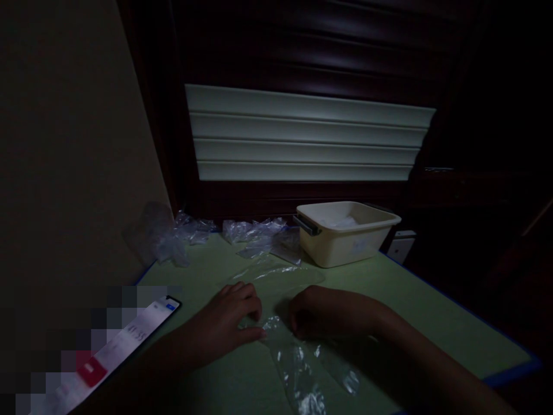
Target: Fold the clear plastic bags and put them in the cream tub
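A thin, clear plastic piece [298, 363] lies crinkled on the green table, its narrow lobes running toward the front edge; it resembles a disposable glove. My left hand [231, 323] is at its left side, thumb and forefinger apart, with the thumb tip at the plastic's edge. Over its upper right part, my right hand [319, 311] has its fingers curled down and closed on the plastic; the fingertips are partly hidden in shadow. Just beyond both hands, another clear plastic sheet [280, 276] is spread flat.
Crumpled clear plastic [259, 233] lies along the table's back edge, with more plastic bags [164, 239] at the back left. A cream basin [349, 245] with dark handles stands at the back right. At the left is a lit phone [129, 340]. Blue edging borders the green table [423, 328].
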Demonstrator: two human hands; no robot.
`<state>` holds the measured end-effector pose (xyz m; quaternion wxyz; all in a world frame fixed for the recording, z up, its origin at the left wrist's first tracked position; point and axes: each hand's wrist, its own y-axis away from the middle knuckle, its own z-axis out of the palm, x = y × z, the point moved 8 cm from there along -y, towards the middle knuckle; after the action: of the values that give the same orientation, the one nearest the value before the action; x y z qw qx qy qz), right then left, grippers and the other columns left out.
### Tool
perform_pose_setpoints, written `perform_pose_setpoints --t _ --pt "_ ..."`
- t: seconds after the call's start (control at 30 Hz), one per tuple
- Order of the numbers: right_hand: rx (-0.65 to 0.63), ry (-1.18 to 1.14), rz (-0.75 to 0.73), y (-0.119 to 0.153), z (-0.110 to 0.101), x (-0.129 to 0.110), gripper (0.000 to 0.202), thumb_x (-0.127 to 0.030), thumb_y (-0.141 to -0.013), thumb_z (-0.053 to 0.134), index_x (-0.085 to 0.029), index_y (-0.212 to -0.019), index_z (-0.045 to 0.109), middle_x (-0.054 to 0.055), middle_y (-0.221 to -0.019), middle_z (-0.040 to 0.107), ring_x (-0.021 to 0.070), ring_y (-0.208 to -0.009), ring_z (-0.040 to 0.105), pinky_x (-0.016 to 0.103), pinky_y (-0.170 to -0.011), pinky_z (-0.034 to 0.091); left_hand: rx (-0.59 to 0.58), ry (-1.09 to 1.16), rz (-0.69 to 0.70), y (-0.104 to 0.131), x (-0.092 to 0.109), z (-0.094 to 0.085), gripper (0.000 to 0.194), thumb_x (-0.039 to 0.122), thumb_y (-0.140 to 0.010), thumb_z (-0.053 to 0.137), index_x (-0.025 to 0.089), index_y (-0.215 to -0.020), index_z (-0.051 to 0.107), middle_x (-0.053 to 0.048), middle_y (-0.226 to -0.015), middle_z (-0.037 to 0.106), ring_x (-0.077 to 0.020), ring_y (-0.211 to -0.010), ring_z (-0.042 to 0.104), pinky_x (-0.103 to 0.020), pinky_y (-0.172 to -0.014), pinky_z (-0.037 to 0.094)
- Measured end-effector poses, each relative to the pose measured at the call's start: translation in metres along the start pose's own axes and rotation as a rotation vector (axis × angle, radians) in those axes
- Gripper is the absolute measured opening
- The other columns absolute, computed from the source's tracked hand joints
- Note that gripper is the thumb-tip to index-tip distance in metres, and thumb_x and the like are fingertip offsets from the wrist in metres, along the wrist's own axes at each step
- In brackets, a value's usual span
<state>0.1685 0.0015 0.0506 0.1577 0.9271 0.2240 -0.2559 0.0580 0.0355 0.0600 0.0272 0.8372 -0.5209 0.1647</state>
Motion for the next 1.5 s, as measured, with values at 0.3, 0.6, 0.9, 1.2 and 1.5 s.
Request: perform_pose_setpoints --t 0.3,0.6,0.9,1.2,1.5 --pt "0.025 0.054 -0.089 0.006 -0.002 -0.020 0.019 -0.004 -0.067 0.060 -0.015 -0.082 0.067 -0.002 -0.070 0.060 0.0098 -0.062 0.054 0.017 -0.054 0.037 -0.061 0.018 0.129 0.008 0.031 0.001 0.021 -0.003 -0.075 0.052 0.016 -0.075 0.062 -0.002 -0.087 0.056 -0.0152 -0.083 0.055 -0.023 -0.071 0.040" --pt "-0.106 -0.022 -0.227 0.004 0.010 -0.029 0.022 0.000 -0.066 0.068 -0.011 -0.085 0.069 0.000 -0.078 0.060 0.0101 -0.070 0.055 0.017 -0.064 0.042 -0.050 0.042 0.236 0.009 0.030 0.007 0.032 -0.010 -0.058 0.052 0.015 -0.069 0.068 -0.002 -0.079 0.060 -0.0144 -0.079 0.058 -0.020 -0.065 0.038" --pt "-0.202 -0.191 -0.273 0.000 0.021 -0.033 0.016 0.005 -0.068 0.069 -0.010 -0.070 0.064 -0.005 -0.067 0.055 0.0062 -0.063 0.053 0.014 -0.060 0.040 -0.048 0.045 0.227 0.008 0.034 0.004 0.031 -0.007 -0.061 0.050 0.017 -0.068 0.068 -0.001 -0.079 0.060 -0.0142 -0.078 0.058 -0.021 -0.065 0.039" --pt "-0.156 -0.223 -0.204 0.000 0.013 -0.029 0.012 0.001 -0.076 0.060 -0.011 -0.074 0.060 -0.004 -0.070 0.052 0.0074 -0.064 0.049 0.016 -0.059 0.038 -0.016 0.142 0.154 0.010 0.030 0.003 0.019 0.003 -0.066 0.060 0.016 -0.079 0.067 -0.003 -0.084 0.060 -0.0163 -0.082 0.058 -0.023 -0.070 0.042" --pt "-0.066 -0.318 -0.108 0.001 0.001 -0.017 0.006 -0.008 -0.079 0.057 -0.014 -0.080 0.057 -0.004 -0.070 0.051 0.0093 -0.063 0.047 0.019 -0.057 0.037 -0.021 0.143 0.086 0.006 0.023 0.013 0.013 0.023 -0.074 0.073 0.018 -0.081 0.063 0.000 -0.085 0.060 -0.0172 -0.084 0.056 -0.024 -0.071 0.039"
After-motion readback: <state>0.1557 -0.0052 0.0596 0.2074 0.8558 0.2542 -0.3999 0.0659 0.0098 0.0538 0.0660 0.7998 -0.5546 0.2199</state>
